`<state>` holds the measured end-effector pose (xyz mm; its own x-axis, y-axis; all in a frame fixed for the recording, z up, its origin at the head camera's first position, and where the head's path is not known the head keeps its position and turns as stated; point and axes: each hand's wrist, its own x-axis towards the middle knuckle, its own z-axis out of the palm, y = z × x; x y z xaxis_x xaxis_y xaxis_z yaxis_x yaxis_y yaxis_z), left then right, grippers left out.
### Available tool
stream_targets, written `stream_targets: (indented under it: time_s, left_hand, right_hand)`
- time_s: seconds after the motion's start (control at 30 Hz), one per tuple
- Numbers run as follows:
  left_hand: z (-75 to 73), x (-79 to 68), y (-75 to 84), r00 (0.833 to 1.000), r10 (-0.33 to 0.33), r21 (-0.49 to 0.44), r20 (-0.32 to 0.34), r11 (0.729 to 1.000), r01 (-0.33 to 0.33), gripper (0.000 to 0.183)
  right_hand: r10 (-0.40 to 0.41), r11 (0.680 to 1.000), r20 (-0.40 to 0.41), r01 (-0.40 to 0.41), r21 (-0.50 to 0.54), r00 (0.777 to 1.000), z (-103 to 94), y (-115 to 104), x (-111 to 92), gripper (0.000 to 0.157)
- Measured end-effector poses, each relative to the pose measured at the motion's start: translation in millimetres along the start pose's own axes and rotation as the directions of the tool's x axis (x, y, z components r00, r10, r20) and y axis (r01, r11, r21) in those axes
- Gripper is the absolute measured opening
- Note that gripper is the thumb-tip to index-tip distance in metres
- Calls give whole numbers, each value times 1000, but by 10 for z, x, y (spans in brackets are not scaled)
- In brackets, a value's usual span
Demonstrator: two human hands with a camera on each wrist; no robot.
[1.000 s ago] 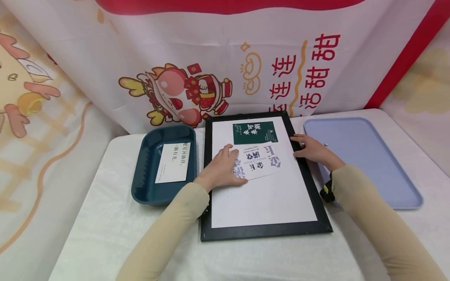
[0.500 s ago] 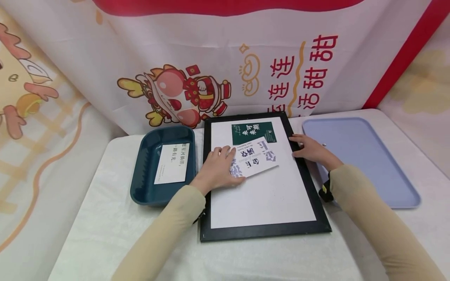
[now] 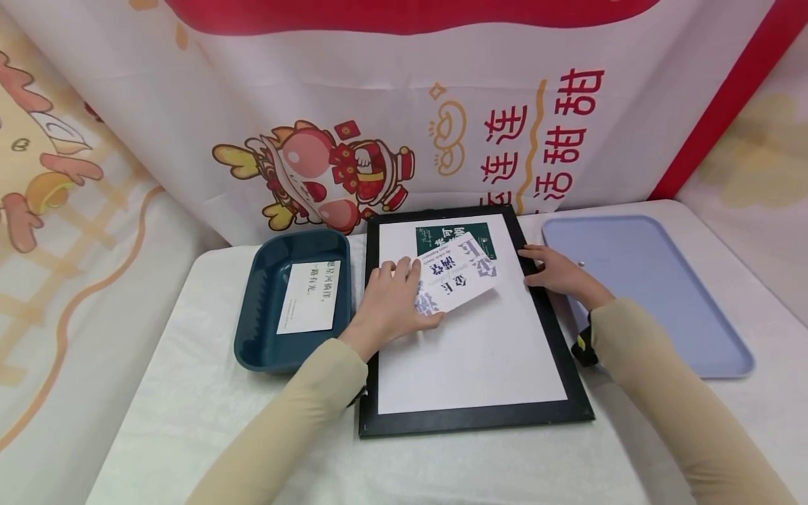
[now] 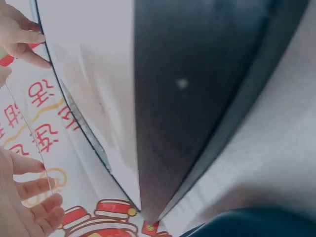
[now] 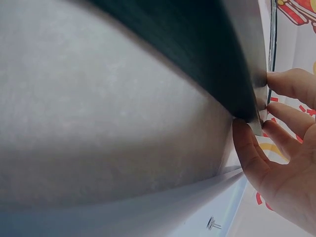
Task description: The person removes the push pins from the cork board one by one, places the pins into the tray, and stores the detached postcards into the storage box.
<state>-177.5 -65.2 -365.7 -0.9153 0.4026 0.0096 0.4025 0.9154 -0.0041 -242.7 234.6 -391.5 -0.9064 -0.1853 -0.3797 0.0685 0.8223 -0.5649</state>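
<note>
My left hand (image 3: 391, 294) holds a white card (image 3: 454, 277) with blue-grey and black characters by its left end. The card is tilted, its far end raised above a black-framed white board (image 3: 467, 365) and covering part of a dark green card (image 3: 435, 238). In the left wrist view the fingers (image 4: 37, 190) bend around the card's thin edge. At the board's right side, my right hand (image 3: 558, 273) grips the black frame edge. The right wrist view shows its fingertips (image 5: 284, 81) on the upper face and one digit against the edge's side.
Left of the board stands a dark teal bin (image 3: 252, 308) with a white printed card (image 3: 309, 298) inside. On the right lies a light blue tray (image 3: 656, 294) with small metal pieces (image 5: 213, 223) in it. A printed cloth (image 3: 379, 77) hangs behind the table.
The white card has come up off the board and tilted, its far end swinging up over the green card. My left hand stays at its left end; my right hand has hardly moved.
</note>
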Motion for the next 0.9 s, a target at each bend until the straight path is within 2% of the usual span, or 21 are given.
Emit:
stream_targets:
  time_s: [0.23, 0.43, 0.53, 0.7, 0.9]
  left_hand:
    - [-106, -42, -25, 997, -72, 12, -24, 997, 72, 99]
    - [-210, -80, -132, 989, -144, 3, -18, 989, 145, 100]
    - [-238, -100, -211, 980, -197, -9, -7, 980, 197, 101]
    - [-236, -155, -393, 954, -299, -12, -13, 954, 298, 101]
    - [-204, -246, -592, 906, -422, -19, 23, 906, 423, 100]
  right_hand:
    - [-19, 1000, 0, 19, 1, 1000, 14, 13, 8, 66]
    - [-19, 1000, 0, 19, 22, 1000, 13, 10, 0, 67]
    - [-18, 999, -3, 18, 32, 1000, 16, 9, -9, 67]
    - [-23, 999, -10, 23, 29, 1000, 25, 22, -11, 67]
    - [-17, 999, -11, 18, 27, 1000, 32, 40, 2, 66]
